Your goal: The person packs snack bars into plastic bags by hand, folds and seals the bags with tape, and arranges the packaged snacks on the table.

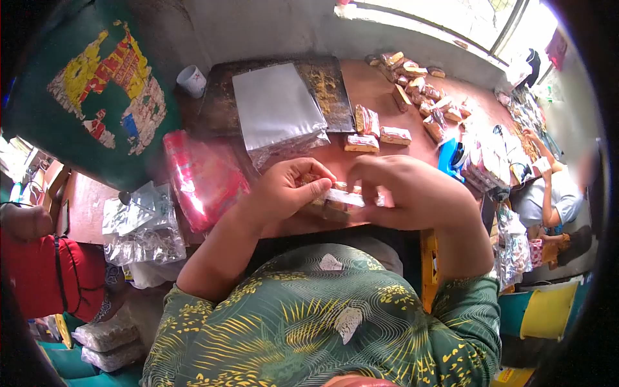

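My left hand (290, 187) pinches a clear plastic packet (332, 203) of light brown, cake-like pieces, thumb and forefinger pressed together at its edge. My right hand (403, 190) is at the packet's other end, fingers curled and smeared by motion, so its grip on the plastic cannot be made out. A white strip crosses the packet between the hands. Just beyond them lie several wrapped cake bars (361, 143) with reddish print. A stack of clear plastic bags (277, 103) rests on a dark baking tray (222, 97), farther from me.
A heap of wrapped bars (432, 97) covers the far right of the table. Red plastic packaging (200, 180) and clear bags (145, 219) lie at left. A white mug (191, 81) stands by the tray. At right, another person (548, 193) sits near a blue object (449, 158).
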Demonstrator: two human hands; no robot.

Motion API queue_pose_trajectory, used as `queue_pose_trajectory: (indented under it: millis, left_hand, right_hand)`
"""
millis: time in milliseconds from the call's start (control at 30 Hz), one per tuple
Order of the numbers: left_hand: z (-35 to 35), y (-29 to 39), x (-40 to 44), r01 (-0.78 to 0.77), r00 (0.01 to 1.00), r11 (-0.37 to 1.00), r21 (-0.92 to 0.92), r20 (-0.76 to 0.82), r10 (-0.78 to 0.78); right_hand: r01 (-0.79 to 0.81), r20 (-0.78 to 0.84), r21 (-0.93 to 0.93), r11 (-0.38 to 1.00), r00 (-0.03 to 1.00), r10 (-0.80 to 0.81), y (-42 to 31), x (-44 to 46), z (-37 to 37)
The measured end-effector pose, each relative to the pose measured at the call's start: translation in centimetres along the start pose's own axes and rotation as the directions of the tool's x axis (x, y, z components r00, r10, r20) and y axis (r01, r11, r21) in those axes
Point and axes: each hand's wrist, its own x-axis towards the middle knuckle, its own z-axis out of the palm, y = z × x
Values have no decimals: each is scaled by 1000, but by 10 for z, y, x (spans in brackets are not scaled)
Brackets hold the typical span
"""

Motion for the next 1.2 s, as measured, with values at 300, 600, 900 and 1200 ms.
queue_pose_trajectory:
  millis: [300, 600, 900, 1200]
  left_hand:
    - [-7, -7, -3, -87, 996, 979, 185, -7, 90]
    - [-24, -46, 20, -248, 967, 966, -79, -77, 242]
    - [-12, -47, 19, -308, 942, 950, -56, -156, 296]
    - [-19, -48, 18, -324, 937, 945, 35, -128, 326]
  right_hand:
    - [-517, 344, 296, 803, 842, 415, 95, 31, 31]
    - [61, -785, 559, 827, 361, 504, 217, -117, 86]
    - [-211, -699, 714, 667, -176, 693, 315, -182, 56]
    - [-793, -974, 151, 590, -17, 226, 266, -181, 100]
